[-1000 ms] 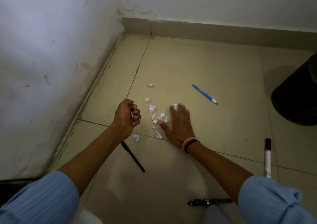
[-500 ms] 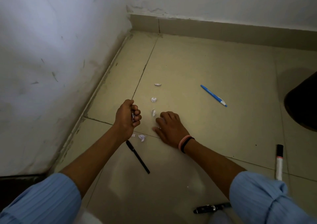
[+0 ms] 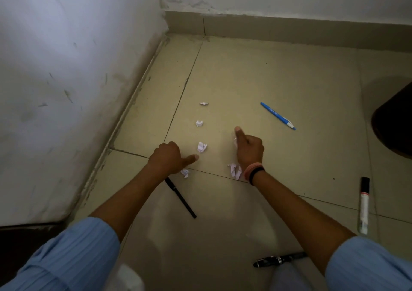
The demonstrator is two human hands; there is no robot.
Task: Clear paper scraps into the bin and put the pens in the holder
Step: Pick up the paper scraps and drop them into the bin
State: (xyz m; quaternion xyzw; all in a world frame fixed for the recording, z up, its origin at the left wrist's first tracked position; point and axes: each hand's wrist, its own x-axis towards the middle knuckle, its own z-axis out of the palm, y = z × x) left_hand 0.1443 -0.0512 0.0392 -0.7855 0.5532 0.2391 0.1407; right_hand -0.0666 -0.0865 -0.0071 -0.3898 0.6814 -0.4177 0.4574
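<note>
Several crumpled white paper scraps lie on the tiled floor: one far [image 3: 204, 103], one below it [image 3: 199, 123], one between my hands [image 3: 202, 147], one by my left thumb [image 3: 185, 173], one beside my right wrist [image 3: 235, 170]. My left hand [image 3: 168, 158] is a closed fist with the thumb sticking out; its contents are hidden. My right hand [image 3: 249, 150] is lifted off the floor, closed on paper scraps, white showing at the fingers. A blue pen [image 3: 277, 115] lies far right. A black pen [image 3: 181, 199] lies under my left forearm.
A black-capped white marker [image 3: 363, 206] lies at the right. Another black pen [image 3: 278, 259] lies near the bottom edge. A dark round bin [image 3: 394, 121] stands at the right edge. Walls close the left and far sides.
My right hand went from flat on the floor to gathering scraps and has lifted with them. The pile between my hands has shrunk. My left fist rolled over, thumb out.
</note>
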